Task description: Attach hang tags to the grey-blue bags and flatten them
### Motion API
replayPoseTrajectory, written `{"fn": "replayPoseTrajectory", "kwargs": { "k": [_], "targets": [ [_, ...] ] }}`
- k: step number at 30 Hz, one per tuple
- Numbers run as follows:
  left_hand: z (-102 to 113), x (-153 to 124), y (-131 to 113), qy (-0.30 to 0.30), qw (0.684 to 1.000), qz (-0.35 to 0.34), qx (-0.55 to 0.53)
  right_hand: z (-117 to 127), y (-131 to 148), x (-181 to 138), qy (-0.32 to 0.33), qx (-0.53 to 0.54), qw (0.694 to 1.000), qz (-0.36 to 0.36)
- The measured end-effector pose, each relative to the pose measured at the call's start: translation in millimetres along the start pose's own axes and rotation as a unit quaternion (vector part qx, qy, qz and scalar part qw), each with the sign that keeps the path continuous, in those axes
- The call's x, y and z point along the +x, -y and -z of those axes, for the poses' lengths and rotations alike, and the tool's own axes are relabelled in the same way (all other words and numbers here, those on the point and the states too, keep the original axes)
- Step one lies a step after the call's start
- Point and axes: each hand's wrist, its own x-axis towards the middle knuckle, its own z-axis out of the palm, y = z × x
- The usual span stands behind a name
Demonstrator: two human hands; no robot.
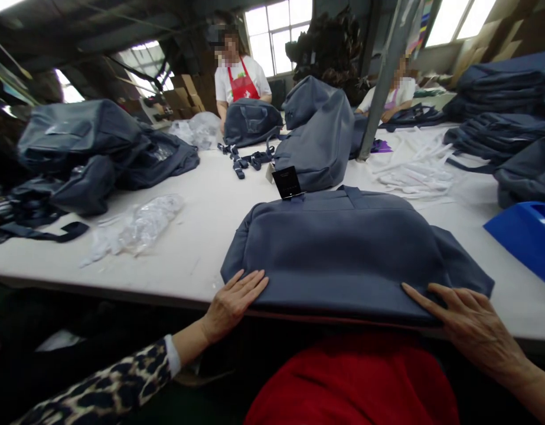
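Note:
A dark blue duffel bag (343,248) lies on its side along the table's near edge, right in front of me. My left hand (234,301) rests flat on its lower left corner, fingers stretched out. On the lower right part of the same bag lies my right hand (471,319), its fingers spread and slightly bent. Neither hand grips anything. A black tag (287,182) stands up at the bag's far side, near a short strap loop (352,196). Behind it another blue bag (319,139) leans on the table.
Clear plastic wrap (143,227) lies left on the white table (196,236); blue bags (77,136) pile behind it. Straps (245,158) lie mid-table. A metal post (387,77) rises at right, near a blue bin (526,236) and stacked bags (506,88). Two people work across the table.

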Motion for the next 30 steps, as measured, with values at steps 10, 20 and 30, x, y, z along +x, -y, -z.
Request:
{"fn": "replayPoseTrajectory", "kwargs": {
  "k": [10,20,30],
  "targets": [
    [3,-5,-3,0.017,0.999,-0.01,-0.046,2,3,-10,0.02,0.03,0.999,-0.004],
    [12,37,-28,0.02,0.999,-0.016,0.046,26,32,25,0.026,0.005,1.0,-0.01],
    [2,53,-60,-0.004,0.996,-0.089,0.023,18,59,17,0.024,0.081,0.996,-0.009]
  ]
}}
